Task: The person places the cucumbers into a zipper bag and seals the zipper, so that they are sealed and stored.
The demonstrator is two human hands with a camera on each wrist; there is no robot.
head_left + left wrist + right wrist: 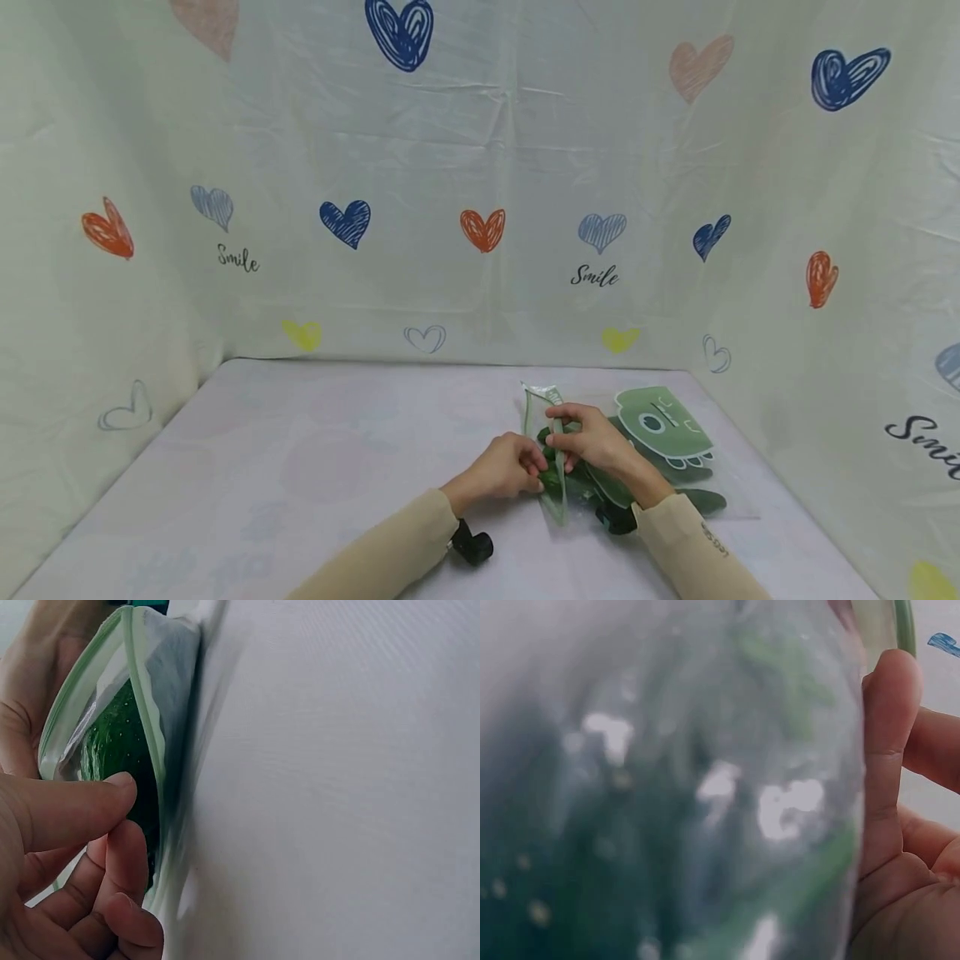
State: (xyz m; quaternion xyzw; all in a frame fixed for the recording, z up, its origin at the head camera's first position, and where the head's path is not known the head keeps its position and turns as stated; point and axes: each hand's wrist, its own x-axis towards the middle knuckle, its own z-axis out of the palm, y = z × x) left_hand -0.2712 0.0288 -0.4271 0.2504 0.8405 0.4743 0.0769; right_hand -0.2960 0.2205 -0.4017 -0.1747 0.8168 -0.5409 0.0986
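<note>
A clear zip bag [562, 500] with pale green edging lies on the right side of the table, its mouth spread toward the left. Dark green, bumpy cucumbers [116, 739] show inside. My right hand [592, 437] pinches the upper rim of the mouth between thumb and fingers. At the mouth's near left side is my left hand [502, 471], fingers loosely bent and thumb close to the forefinger, right at a cucumber's end. Nothing shows between those fingertips in the left wrist view. The bag's blurred side fills most of the right wrist view, beside my right fingers [889, 735].
A green cartoon face [663, 425] is printed on the bag's far right part. Black wrist devices [472, 546] sit under both forearms. The table [337, 467] wears a pale cloth, and a white curtain [420, 283] with printed hearts hangs behind and at the sides.
</note>
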